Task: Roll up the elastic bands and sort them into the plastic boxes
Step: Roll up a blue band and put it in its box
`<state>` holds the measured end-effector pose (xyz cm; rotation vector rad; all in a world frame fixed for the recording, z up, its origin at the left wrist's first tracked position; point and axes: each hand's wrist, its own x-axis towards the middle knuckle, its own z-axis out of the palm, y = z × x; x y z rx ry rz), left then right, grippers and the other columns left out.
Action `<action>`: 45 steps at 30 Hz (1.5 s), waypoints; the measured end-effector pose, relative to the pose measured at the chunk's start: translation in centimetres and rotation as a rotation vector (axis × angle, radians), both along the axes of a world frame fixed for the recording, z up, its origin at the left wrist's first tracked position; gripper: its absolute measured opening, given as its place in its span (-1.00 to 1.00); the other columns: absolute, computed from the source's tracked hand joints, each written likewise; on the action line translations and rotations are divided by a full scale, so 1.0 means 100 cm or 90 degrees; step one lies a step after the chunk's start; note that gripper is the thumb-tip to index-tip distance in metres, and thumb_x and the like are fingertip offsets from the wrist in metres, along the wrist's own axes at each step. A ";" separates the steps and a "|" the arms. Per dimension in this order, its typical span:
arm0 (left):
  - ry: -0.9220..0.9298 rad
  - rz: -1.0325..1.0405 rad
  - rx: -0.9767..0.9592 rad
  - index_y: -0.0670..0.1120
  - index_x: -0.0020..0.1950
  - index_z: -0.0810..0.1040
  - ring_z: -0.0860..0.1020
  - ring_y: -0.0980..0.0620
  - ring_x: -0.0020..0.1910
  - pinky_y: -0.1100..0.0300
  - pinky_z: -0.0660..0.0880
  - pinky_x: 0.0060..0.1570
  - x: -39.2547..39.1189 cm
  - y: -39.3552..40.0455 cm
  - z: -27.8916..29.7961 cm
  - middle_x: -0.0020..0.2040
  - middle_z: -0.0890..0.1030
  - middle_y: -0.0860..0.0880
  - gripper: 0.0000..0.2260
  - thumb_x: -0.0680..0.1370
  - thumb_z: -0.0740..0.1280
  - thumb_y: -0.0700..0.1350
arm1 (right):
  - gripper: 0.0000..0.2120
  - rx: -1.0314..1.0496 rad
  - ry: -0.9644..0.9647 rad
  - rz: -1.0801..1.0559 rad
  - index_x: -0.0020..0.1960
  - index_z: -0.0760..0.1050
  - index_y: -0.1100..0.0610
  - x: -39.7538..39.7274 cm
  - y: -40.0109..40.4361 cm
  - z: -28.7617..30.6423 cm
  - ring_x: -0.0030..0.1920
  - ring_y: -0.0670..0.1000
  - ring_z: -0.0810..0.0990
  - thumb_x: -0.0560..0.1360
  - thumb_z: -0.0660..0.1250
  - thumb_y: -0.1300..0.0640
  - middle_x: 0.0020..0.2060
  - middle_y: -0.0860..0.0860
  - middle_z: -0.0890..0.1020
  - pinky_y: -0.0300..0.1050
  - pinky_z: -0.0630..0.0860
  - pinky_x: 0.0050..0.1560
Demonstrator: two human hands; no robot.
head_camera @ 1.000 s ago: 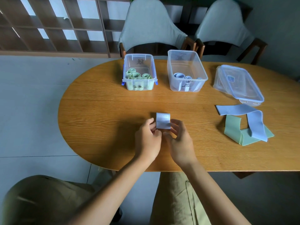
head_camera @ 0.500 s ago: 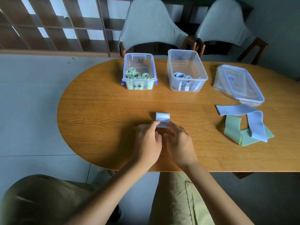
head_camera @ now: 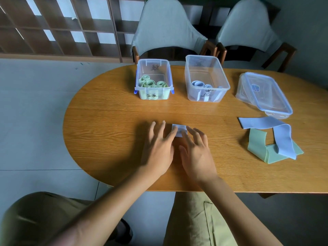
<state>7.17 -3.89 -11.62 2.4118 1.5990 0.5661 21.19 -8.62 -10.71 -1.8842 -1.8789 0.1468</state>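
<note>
Wooden table [head_camera: 110, 132], flat-fingered hands [head_camera: 177, 150] atop blue band roll [head_camera: 180, 129]

Grained, satin wooden table [head_camera: 110, 132]; clear glossy plastic boxes [head_camera: 206, 78] (matt elastic bands [head_camera: 282, 137])

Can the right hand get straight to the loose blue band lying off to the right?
Probably yes. The right hand lies open on the blue roll, holding nothing, and only bare table lies between it and the loose blue band, which lies over the green band.
</note>
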 end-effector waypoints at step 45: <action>-0.091 0.034 0.092 -0.11 0.45 0.42 0.41 -0.08 0.35 0.03 0.41 0.34 -0.013 0.028 -0.011 0.31 0.54 -0.08 -0.53 0.62 0.29 0.10 | -0.61 0.018 -0.239 0.086 0.40 0.47 0.19 0.025 0.074 0.009 0.19 0.21 0.49 0.58 0.34 0.18 0.19 0.13 0.56 0.15 0.48 0.14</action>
